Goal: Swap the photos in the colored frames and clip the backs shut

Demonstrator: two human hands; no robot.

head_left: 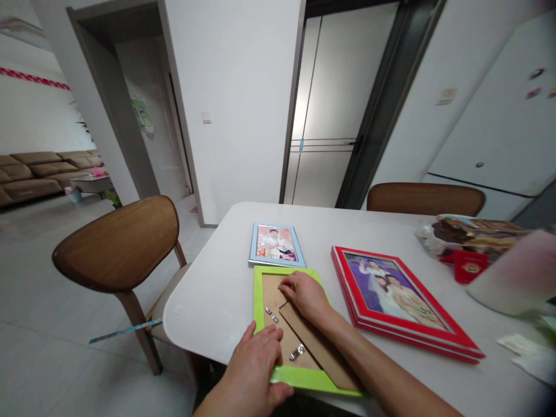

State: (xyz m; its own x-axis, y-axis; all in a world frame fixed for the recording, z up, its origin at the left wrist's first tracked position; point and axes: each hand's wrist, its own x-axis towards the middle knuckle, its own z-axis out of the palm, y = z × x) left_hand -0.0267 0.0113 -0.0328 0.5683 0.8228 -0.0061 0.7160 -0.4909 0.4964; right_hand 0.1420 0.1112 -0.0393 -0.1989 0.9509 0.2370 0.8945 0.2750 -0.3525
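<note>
A lime-green picture frame [258,295] lies back side up near the table's front edge. Its brown backing board [270,285] carries small metal clips, one [271,314] near the left side and another [297,352] lower down. A brown stand strip [321,341] runs along the board, partly under my right forearm. My left hand [256,370] grips the frame's near left corner, thumb at the lower edge and fingers over the left side. Pinched fingers of my right hand [304,295] rest on the upper part of the backing; whatever small thing is between them is too small to make out.
A light-blue framed photo [277,243] lies just beyond. Red framed photos [347,301] are stacked at right. Farther right are a plastic-wrapped package [473,231], a red packet [470,266] and a pinkish-white cylinder [516,275]. Wooden chairs [125,243] stand around the white table [204,289].
</note>
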